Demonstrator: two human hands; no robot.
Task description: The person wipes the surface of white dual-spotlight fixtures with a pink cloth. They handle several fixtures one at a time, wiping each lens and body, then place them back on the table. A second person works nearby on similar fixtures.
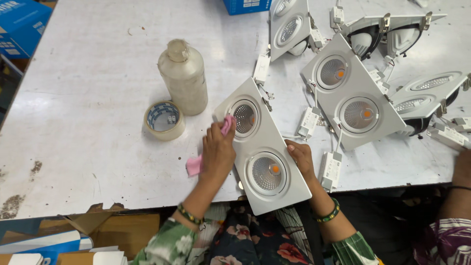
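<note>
Your left hand [218, 149] is closed on a pink cloth [226, 123], rubbing the twin-lamp light panel [262, 147]. Your right hand [300, 157] lies open on the panel's edge. The panel hangs off the bench [98, 98]; push hard and it could tip. The bottle [183, 77] just past your left hand could get knocked.

The light fitting [262, 147] under the hands is white, its two round lamps silvery grey with an orange dot in the nearer one. The cloth [198, 163] on its left edge, under the left hand [217, 153], is pink. Left of the fitting, the bottle [183, 78] is cloudy beige and the tape roll [164, 120] tan with a blue-printed core. The table [88, 98] is pale grey with brown stains. Both sleeves are green-and-white patterned; the wrist beads green, yellow and black. The right hand [300, 158] wears pink nail polish.
</note>
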